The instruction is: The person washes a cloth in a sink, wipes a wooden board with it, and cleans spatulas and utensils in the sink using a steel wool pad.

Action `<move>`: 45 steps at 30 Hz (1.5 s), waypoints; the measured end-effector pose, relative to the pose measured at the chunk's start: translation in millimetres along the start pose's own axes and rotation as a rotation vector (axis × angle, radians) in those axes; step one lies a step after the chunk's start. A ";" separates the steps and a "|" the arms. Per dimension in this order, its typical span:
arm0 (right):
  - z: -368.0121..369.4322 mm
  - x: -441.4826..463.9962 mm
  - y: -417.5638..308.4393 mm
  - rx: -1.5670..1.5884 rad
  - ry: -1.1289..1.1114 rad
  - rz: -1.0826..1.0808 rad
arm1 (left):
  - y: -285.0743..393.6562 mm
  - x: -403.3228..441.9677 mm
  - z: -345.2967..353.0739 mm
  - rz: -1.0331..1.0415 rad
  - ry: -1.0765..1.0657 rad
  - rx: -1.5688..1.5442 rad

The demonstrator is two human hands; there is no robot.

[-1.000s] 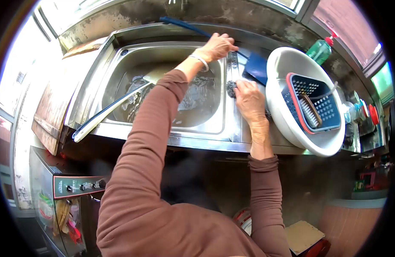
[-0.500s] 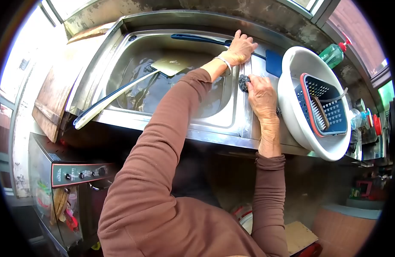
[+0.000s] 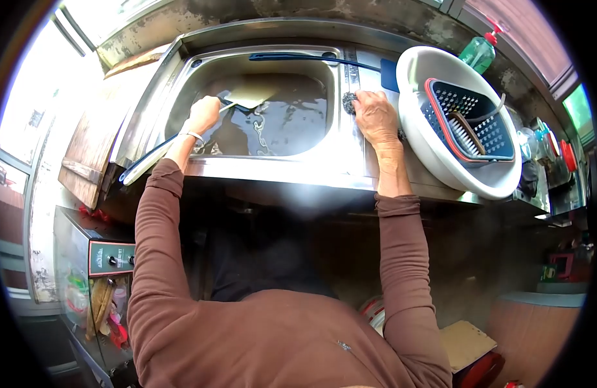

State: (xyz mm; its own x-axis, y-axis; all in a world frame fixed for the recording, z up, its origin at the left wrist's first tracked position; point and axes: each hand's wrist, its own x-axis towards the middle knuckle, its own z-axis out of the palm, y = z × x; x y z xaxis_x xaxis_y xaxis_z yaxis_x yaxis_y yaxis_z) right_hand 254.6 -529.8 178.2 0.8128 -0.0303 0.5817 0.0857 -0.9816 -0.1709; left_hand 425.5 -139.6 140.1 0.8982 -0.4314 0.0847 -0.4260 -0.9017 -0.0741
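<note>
Over the left part of the sink (image 3: 266,169), my left hand (image 3: 203,116) is closed around the handle of a spatula (image 3: 252,97) with a cream-coloured blade. The blade rests at the surface of the murky water. A dark blue strip (image 3: 169,141) runs alongside the pale handle; I cannot tell whether it belongs to a separate utensil. To the right of the basin, my right hand (image 3: 376,116) grips a dark steel wool scrubber (image 3: 349,102) between thumb and fingers. Behind it, a blue spatula (image 3: 390,75) lies along the basin's back rim, its blade on the counter.
A white basin (image 3: 410,129) on the right holds a blue basket (image 3: 502,145) with a scrubbing brush (image 3: 465,134). A green pump bottle (image 3: 478,54) stands behind it. Wooden boards (image 3: 85,152) lean at the left, above a glass-fronted appliance (image 3: 111,258).
My left hand has left the blue spatula at the back rim and moved left onto the cream spatula's handle. The blue spatula has shifted slightly left in view. My right hand still holds the scrubber.
</note>
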 end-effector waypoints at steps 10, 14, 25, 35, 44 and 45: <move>-9.2 -1.9 -7.7 0.004 -0.009 0.077 | -3.1 -17.0 -50.0 0.052 0.188 0.296; -8.3 -2.0 -5.2 0.040 -0.014 0.082 | -0.8 -39.9 -107.4 0.082 0.234 0.282; -3.8 3.7 4.5 0.533 0.306 0.187 | 135.8 -135.9 -98.1 0.094 0.652 -0.036; -13.2 -22.9 -5.6 -0.041 -0.018 -0.017 | 244.2 -156.4 -38.3 0.201 0.461 -0.376; -16.0 -34.8 -20.3 -0.002 0.027 0.047 | 254.0 -144.0 -45.7 0.310 0.974 -0.458; -14.8 -43.8 -22.4 0.108 0.001 0.079 | 254.7 -143.0 -43.7 0.378 0.919 -0.557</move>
State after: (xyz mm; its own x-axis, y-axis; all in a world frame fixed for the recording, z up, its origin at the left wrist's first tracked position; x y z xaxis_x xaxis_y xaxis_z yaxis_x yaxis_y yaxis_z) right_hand 208.6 -509.3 168.4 0.8191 -0.1065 0.5637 0.0833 -0.9501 -0.3006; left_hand 183.8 -308.9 152.6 0.3808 -0.3306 0.8636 -0.8473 -0.4987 0.1827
